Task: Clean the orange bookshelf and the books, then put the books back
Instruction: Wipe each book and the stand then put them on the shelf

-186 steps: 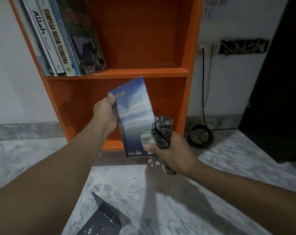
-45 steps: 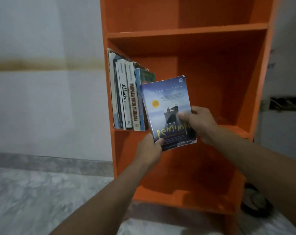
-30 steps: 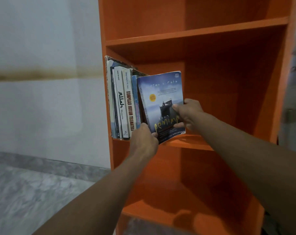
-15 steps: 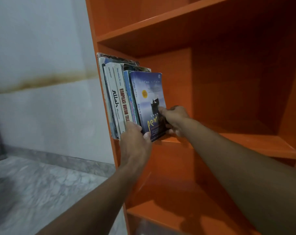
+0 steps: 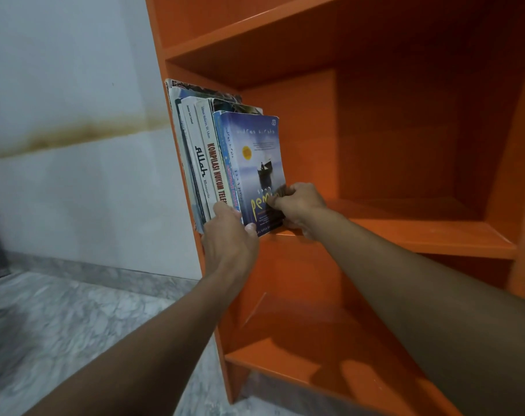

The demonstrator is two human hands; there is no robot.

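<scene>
Two hands bring the blue book [image 5: 255,163] in: no longer held clear, it now stands on the orange bookshelf [image 5: 405,232] against the other books [image 5: 201,163], right hand [image 5: 297,205] pinching its cover, left hand [image 5: 229,235] gripping its bottom corner; nearly shelved

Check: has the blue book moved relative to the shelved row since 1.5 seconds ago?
Yes. The blue book has gone inward and left, from out in front of the shelf board to standing on it against the row of books.

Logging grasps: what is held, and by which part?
The blue book: right hand pinches its lower front edge, left hand grips its bottom corner at the spine.
</scene>
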